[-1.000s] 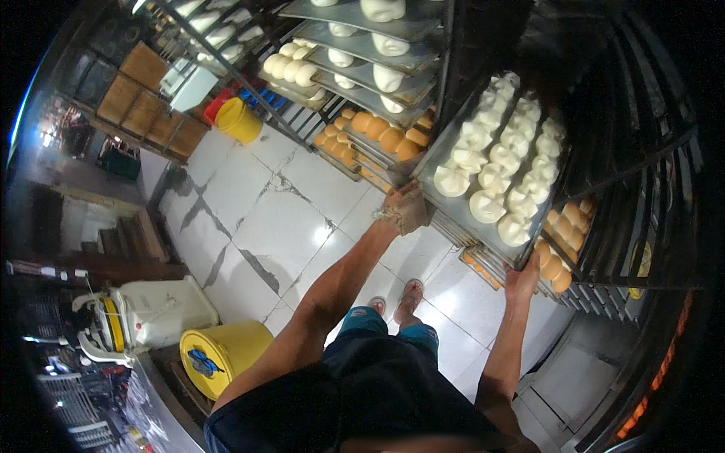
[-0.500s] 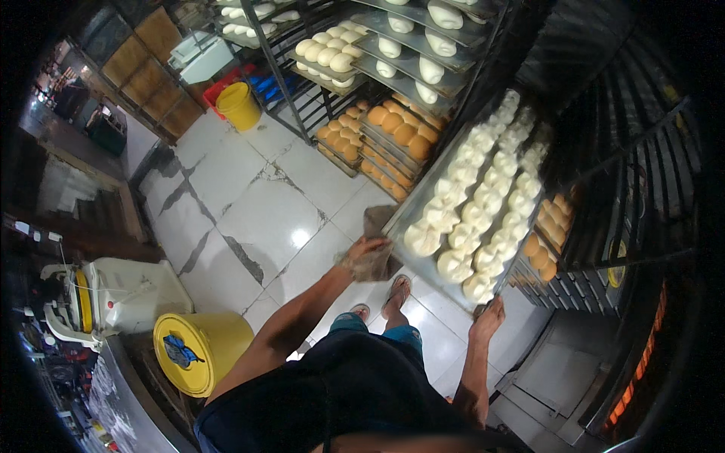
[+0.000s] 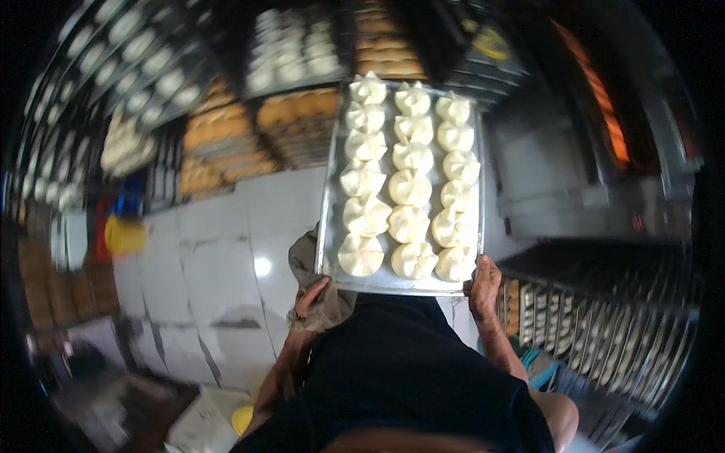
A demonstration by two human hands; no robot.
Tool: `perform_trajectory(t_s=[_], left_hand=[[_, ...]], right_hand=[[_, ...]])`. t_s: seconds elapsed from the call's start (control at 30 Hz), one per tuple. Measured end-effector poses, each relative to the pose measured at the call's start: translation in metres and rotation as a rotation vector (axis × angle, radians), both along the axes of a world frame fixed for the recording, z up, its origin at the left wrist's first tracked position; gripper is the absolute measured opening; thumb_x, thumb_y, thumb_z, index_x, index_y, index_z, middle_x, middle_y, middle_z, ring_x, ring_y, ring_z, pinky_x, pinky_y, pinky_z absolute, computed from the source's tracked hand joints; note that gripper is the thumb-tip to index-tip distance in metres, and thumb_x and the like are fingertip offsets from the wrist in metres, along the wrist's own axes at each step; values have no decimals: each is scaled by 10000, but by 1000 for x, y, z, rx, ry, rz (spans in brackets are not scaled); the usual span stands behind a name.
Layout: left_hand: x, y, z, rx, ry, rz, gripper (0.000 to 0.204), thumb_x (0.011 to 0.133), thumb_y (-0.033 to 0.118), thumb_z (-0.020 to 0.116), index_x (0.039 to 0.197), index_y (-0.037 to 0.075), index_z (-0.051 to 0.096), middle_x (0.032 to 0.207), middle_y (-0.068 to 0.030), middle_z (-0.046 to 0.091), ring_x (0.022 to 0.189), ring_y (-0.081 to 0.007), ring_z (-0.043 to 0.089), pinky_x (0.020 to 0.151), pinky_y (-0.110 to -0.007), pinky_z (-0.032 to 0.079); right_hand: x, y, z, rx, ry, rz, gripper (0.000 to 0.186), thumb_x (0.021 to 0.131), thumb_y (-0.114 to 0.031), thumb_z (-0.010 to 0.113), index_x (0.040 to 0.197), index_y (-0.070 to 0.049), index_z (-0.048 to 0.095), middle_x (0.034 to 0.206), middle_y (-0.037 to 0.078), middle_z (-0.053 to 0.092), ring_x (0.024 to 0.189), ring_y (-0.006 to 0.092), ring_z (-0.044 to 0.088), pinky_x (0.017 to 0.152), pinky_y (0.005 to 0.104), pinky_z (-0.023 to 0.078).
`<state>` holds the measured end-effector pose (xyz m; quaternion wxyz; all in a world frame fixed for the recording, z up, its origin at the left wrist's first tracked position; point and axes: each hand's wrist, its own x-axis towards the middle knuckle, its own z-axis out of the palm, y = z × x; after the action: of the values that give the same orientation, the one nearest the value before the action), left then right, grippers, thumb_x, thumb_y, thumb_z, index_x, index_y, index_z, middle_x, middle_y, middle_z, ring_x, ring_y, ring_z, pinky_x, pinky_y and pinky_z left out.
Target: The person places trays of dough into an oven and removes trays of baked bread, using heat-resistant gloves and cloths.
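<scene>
- Tray [image 3: 377, 288] has swung round before the torso [image 3: 411, 362], bearing dough rows [image 3: 411, 187].
- Left hand [image 3: 307, 300], with cloth [image 3: 337, 309], pinches its near-left corner.
- Right hand [image 3: 484, 290] clasps its near-right corner.

No words or numbers can be read here. To the right of the tray [image 3: 408, 288], a grey front [image 3: 612, 215] has small red marks [image 3: 638, 222] on it, but they are too blurry to make out. Past the tray's top right corner, a yellow patch [image 3: 491, 44] is too smeary to read.
</scene>
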<state>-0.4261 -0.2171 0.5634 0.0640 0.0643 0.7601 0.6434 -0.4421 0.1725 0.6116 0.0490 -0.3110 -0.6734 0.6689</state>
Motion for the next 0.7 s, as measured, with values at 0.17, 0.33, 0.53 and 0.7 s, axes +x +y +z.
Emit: perform_trajectory(t_s=[0.17,0.33,0.53,0.7], left_hand=[[-90,164,6,-5,-399,21,399,854,151,625,1210,-16,561,1181,-145,598,1068,-235,585,962,-310,430],[-230,284,64,687,-806,161,219,910,149,516,1036,12,632,935,-55,637,844,-158,605,808,-295,471],[-399,450,71,744,-708,0,296,889,254,536,1061,23,602,998,-72,624,943,-180,576,855,-307,447],[-557,558,42,-102,33,-383,298,876,293,535,1028,46,600,1040,-71,609,989,-189,556,876,-333,446]], right_hand=[[-84,183,36,-120,62,-40,376,981,-321,442,848,-1,588,767,-6,587,698,60,501,631,220,428],[-123,267,40,85,-56,-216,357,980,-275,442,739,-28,531,711,-39,496,666,49,402,586,236,363],[-219,366,25,246,38,-358,360,964,-242,406,720,19,454,651,29,452,646,97,375,567,305,339],[-313,433,12,306,216,-506,305,960,-179,399,766,28,510,723,57,521,680,110,442,609,314,381]])
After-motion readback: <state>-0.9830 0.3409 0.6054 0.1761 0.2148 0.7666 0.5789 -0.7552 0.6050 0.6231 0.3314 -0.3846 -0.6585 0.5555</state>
